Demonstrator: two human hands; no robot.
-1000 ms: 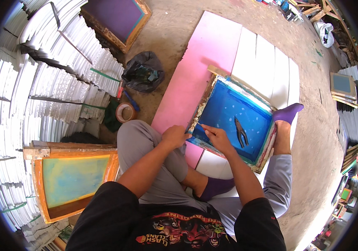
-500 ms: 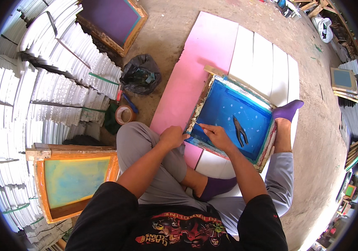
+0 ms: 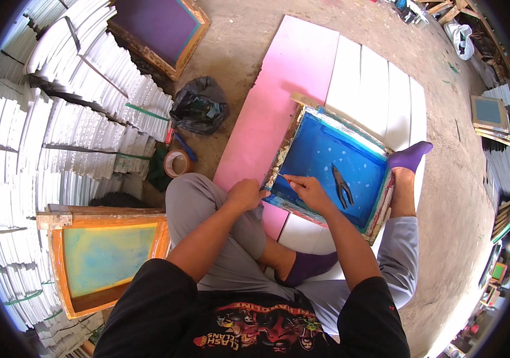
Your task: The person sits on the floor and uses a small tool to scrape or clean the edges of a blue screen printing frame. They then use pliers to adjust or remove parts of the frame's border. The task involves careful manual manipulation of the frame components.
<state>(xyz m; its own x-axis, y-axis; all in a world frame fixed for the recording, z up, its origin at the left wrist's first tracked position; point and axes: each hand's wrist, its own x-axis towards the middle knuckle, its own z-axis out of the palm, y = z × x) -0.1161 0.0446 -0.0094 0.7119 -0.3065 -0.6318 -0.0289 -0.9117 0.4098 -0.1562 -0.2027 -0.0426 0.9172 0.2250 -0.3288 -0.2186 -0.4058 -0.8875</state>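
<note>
A wooden screen-printing frame (image 3: pixel 380 209) with blue mesh lies tilted on the boards in front of me, its wood crusted with old paint. My left hand (image 3: pixel 247 196) grips the frame's near left corner, thumb toward the edge. Just right of it, my right hand (image 3: pixel 307 190) is closed in a pinch on a small thin tool, whose tip meets the frame's left rail; its kind is too small to make out. A pair of pliers (image 3: pixel 342 186) with dark handles rests on the blue mesh, right of my right hand.
Under the frame lie a pink board (image 3: pixel 293 65) and white boards (image 3: pixel 374 77). A black plastic bag (image 3: pixel 200 106) and a roll of brown tape (image 3: pixel 177 163) sit on the floor to the left. An orange-edged screen frame (image 3: pixel 58 262) leans near stacked white sheets (image 3: pixel 79 125).
</note>
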